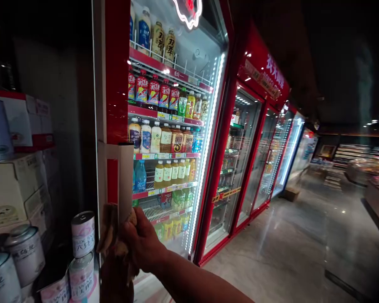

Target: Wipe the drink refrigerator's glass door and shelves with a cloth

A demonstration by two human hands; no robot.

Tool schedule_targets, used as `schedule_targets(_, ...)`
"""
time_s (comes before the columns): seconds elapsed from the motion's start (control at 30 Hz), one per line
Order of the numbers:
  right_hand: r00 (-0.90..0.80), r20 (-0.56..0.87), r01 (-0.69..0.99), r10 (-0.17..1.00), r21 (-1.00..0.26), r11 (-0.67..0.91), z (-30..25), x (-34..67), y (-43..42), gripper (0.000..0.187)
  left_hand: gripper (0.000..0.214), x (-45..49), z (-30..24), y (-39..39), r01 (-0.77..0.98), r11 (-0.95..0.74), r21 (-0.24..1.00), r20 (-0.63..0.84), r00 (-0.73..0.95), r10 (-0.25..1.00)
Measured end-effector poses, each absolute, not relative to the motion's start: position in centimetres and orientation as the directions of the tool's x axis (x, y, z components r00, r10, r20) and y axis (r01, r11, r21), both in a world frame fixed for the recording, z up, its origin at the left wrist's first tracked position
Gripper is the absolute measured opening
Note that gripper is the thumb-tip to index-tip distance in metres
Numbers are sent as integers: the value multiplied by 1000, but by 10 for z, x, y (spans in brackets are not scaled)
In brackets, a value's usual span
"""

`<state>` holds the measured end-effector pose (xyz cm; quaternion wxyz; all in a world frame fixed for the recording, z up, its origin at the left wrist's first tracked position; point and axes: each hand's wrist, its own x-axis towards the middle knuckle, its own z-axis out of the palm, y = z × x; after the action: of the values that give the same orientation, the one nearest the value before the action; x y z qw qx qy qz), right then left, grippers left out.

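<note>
My right hand (145,246) is closed around a light brown cloth (132,218), pressing it against the silver handle strip (125,181) on the edge of a red-framed drinks fridge door (116,75). Its forearm reaches in from the lower right. Left of the handle, darker brown shapes show low on the door; whether they are more cloth or a reflection I cannot tell. Behind the glass, bottled drinks (169,136) stand in rows on several shelves. My left hand is not in view.
Pink-labelled cans (83,233) and white-labelled tins (25,252) are stacked close on the left, below cardboard boxes (6,189). More red fridges (259,139) line the aisle to the right, along a shiny grey floor (287,252).
</note>
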<state>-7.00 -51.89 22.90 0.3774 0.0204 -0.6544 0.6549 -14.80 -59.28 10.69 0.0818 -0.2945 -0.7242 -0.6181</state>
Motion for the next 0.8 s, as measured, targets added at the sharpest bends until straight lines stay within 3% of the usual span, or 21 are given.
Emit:
schedule_targets(0.13,-739,488,-532,465,-845,41,227,-25,-524,48,33,-132,61,-611,690,20,724,604,-647,466)
schedule_targets(0.2,-750,450,-520,484,-854,-11,228,0,-527,47,33,-119,62,-630,720,-33,694,579,-529,621)
schedule_targets(0.3,-752,389,-502,532,-862,-79,231,40,-533,41,41,-95,103,-663,695,-133,707,466,-316,827)
schedule_targets(0.43,-728,289,-468,621,-872,-143,238,88,-539,48,40,-83,179,-695,610,-143,779,282,-139,949)
schedule_targets(0.57,-677,239,-456,696,-879,-141,240,130,-543,54,35,-87,225,-697,525,-204,826,241,-2,970)
schedule_targets(0.7,-615,298,-462,730,-887,-27,232,172,-539,73,39,-69,255,-683,412,-409,814,416,77,906)
schedule_targets(0.8,-513,296,-457,806,-889,35,219,206,-531,73,48,-41,276,-681,330,-557,762,554,115,825)
